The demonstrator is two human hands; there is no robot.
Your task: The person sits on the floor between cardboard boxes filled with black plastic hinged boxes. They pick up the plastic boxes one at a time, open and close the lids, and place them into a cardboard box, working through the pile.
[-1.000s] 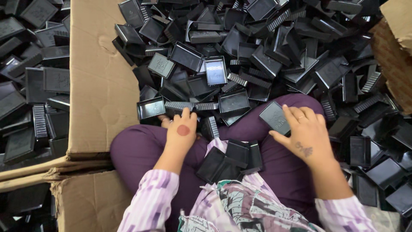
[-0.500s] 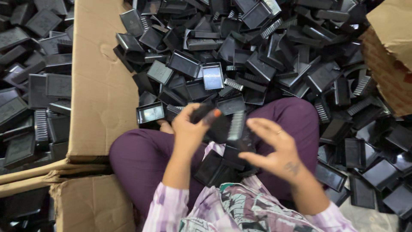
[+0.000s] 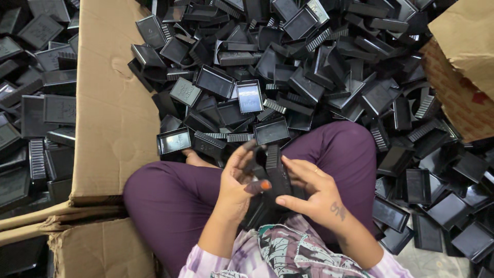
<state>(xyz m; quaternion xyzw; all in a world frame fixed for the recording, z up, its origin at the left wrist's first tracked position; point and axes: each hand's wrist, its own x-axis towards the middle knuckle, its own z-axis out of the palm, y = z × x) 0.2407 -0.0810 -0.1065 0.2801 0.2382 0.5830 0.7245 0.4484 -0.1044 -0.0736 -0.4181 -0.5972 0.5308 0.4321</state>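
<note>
A flattened brown cardboard sheet [image 3: 116, 98] lies left; a brown woven sack [image 3: 463, 72] sits far right. Pale floor [image 3: 432, 262] shows near right, evenly lit.

left hand [image 3: 234, 188]: orange-painted thumbnail | right hand [image 3: 314, 193]: dark tattoo near wrist | plastic part [image 3: 275, 172] between them: black, ribbed | trousers [image 3: 175, 198] beneath: purple | blouse [image 3: 288, 255]: lilac-white print | cardboard box [image 3: 116, 103] left: brown | pile of parts [image 3: 319, 67] beyond: black

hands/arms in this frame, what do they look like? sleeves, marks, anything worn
Both bare, no gloves. Left hand: orange-painted thumbnail. Right hand: small dark tattoo near the wrist, maybe a ring, unclear. Lilac patterned sleeves end at the forearms.
</note>
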